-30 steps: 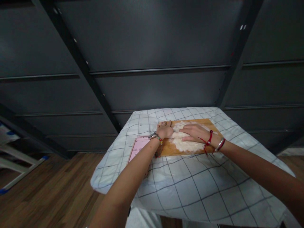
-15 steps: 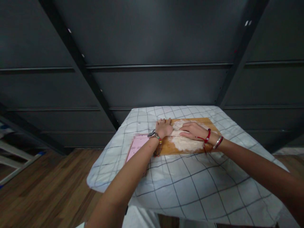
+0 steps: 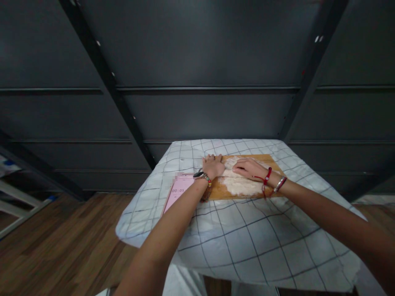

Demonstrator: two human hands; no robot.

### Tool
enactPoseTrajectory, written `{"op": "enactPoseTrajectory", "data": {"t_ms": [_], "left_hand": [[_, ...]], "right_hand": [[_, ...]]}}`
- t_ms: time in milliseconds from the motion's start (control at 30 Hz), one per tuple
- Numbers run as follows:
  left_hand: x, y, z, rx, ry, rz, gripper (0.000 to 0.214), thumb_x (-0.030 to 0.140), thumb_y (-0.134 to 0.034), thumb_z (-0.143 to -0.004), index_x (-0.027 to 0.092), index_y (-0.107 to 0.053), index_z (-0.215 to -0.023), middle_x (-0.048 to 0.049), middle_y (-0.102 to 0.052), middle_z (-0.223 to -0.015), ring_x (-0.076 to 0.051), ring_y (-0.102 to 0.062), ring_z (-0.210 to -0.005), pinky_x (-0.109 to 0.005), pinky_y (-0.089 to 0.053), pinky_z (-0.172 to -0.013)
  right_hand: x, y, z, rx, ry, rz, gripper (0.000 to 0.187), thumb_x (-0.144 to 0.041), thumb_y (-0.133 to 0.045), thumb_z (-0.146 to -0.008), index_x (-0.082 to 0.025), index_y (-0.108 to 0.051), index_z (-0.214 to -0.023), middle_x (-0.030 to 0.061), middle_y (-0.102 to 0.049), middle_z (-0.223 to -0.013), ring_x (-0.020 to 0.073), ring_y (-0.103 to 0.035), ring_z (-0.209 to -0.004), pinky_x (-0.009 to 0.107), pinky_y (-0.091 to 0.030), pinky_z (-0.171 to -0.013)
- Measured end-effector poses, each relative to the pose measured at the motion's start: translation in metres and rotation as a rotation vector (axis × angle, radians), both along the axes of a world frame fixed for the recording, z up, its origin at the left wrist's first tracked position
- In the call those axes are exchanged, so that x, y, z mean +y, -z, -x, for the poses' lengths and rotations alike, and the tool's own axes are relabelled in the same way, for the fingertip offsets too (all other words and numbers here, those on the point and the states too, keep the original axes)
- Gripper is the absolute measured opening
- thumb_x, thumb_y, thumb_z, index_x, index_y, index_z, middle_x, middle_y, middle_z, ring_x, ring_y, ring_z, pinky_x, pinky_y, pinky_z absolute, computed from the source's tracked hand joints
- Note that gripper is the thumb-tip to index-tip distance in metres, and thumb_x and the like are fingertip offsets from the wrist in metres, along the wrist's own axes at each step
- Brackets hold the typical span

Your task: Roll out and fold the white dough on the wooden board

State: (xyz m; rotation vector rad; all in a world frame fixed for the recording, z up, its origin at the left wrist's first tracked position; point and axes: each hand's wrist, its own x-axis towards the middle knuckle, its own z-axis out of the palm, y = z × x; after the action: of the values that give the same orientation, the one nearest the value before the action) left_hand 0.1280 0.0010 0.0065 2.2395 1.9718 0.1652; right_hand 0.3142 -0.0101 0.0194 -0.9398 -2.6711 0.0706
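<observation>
A wooden board point(image 3: 217, 193) lies on the table with white flour point(image 3: 243, 188) spread over it. A pale strip of what looks like dough point(image 3: 228, 174) runs across the flour between my hands. My left hand point(image 3: 214, 165) rests palm down at the board's left end, fingers spread, its heel beside the strip. My right hand point(image 3: 249, 167) is over the middle of the flour, fingers drawn together and thumb tucked in, gripping the strip at its fingertips. The far part of the strip is hidden under that hand.
A phone point(image 3: 176, 197) with a pink timer screen lies left of the board, partly behind my left forearm. A white checked cloth point(image 3: 247, 238) covers the table. Dark panels point(image 3: 203, 115) stand behind it. A white frame point(image 3: 24, 213) is on the floor at left.
My right hand's fingers and thumb have come closer together over the dough. My left hand stays in place on the board. The view has shifted slightly.
</observation>
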Motion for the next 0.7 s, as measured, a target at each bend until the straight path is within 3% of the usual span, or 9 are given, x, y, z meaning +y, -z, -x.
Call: {"op": "enactPoseTrajectory", "data": {"t_ms": [67, 133, 200, 367, 700], "left_hand": [[-0.001, 0.0, 0.0, 0.003, -0.001, -0.005, 0.06, 0.031, -0.038, -0.082, 0.022, -0.033, -0.14, -0.0129, -0.033, -0.146, -0.032, -0.022, -0.136, -0.056, -0.016, -0.105], [-0.002, 0.0, 0.0, 0.011, 0.0, -0.009, 0.059, 0.031, -0.038, -0.082, 0.022, -0.033, -0.14, -0.0135, -0.035, -0.145, -0.032, -0.023, -0.136, -0.056, -0.017, -0.105], [-0.003, 0.001, 0.001, 0.018, 0.002, -0.015, 0.059, 0.03, -0.037, -0.082, 0.021, -0.033, -0.14, -0.0145, -0.036, -0.144, -0.032, -0.024, -0.135, -0.056, -0.017, -0.105], [-0.004, 0.002, 0.001, 0.012, 0.016, -0.049, 0.057, 0.03, -0.035, -0.083, 0.02, -0.036, -0.139, -0.0148, -0.037, -0.143, -0.033, -0.026, -0.134, -0.056, -0.017, -0.105], [-0.002, 0.001, 0.0, -0.015, -0.01, -0.018, 0.056, 0.029, -0.037, -0.082, 0.021, -0.039, -0.137, -0.0127, -0.036, -0.144, -0.034, -0.024, -0.135, -0.058, -0.015, -0.105]], "right_hand": [[-0.002, -0.003, 0.0, -0.008, 0.023, 0.058, 0.028, -0.035, -0.048, -0.089, -0.017, -0.067, -0.097, 0.0073, -0.068, -0.093, 0.0197, -0.061, -0.084, 0.03, -0.045, -0.076], [-0.006, -0.005, 0.002, -0.02, 0.068, 0.06, 0.04, -0.041, -0.059, -0.082, -0.015, -0.062, -0.112, 0.0091, -0.068, -0.097, 0.0217, -0.06, -0.086, 0.031, -0.045, -0.075], [-0.01, -0.004, 0.006, -0.04, 0.115, 0.003, 0.05, -0.044, -0.064, -0.078, -0.012, -0.058, -0.116, 0.0113, -0.067, -0.097, 0.0239, -0.06, -0.087, 0.032, -0.044, -0.075], [-0.013, 0.004, 0.014, -0.055, 0.095, -0.071, 0.028, -0.038, -0.051, -0.088, -0.014, -0.064, -0.083, 0.0092, -0.066, -0.083, 0.0215, -0.059, -0.082, 0.031, -0.041, -0.075], [-0.002, 0.007, 0.015, 0.072, 0.174, -0.005, 0.029, -0.029, -0.046, -0.088, -0.015, -0.065, -0.07, 0.0042, -0.065, -0.068, 0.0144, -0.055, -0.063, 0.024, -0.035, -0.06]]}}
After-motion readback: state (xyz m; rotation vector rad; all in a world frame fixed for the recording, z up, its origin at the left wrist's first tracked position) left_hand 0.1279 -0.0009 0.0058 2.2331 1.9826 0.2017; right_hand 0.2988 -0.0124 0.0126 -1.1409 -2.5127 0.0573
